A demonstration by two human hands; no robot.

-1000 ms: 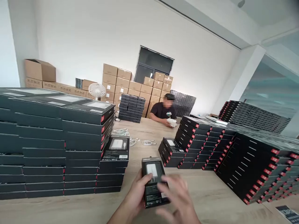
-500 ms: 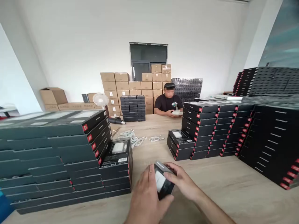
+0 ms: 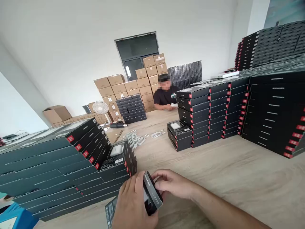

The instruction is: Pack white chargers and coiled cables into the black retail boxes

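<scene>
Above the near part of the table, I hold a black box (image 3: 153, 190) tilted on its side between both hands. My left hand (image 3: 132, 203) wraps around its left side, covering much of its front. My right hand (image 3: 172, 183) grips its upper right edge with thumb and curled fingers. A dark printed panel (image 3: 110, 210) shows at the left of my left hand; whether it belongs to the box I cannot tell. Just beyond, a black box with a white charger (image 3: 117, 150) in its window tops the near end of the left stack.
Tall stacks of black boxes (image 3: 78, 149) and more stacks (image 3: 197, 108) flank the wooden table (image 3: 152, 159). White cables (image 3: 134, 139), a heat gun (image 3: 116, 124) and a fan (image 3: 100, 108) lie or stand farther back. A co-worker (image 3: 164, 93) sits opposite, before cartons (image 3: 131, 85).
The view has tilted and shifted. The box in my hands has turned so its side edge faces up, and my left hand now covers more of it. The co-worker's hands have moved.
</scene>
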